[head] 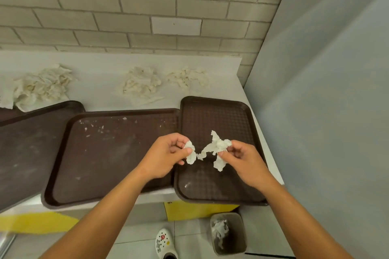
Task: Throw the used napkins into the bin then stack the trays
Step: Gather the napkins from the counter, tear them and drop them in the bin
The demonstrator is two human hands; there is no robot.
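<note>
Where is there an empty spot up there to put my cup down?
The middle tray holds only small crumbs, and so does the right tray beyond the hands. A bare strip of counter lies between the left napkin pile and the middle pile. It is crowded by the wall, where piles sit close.

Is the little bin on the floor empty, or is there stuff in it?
Not empty. The bin has crumpled white napkins lying inside, with room left.
</note>
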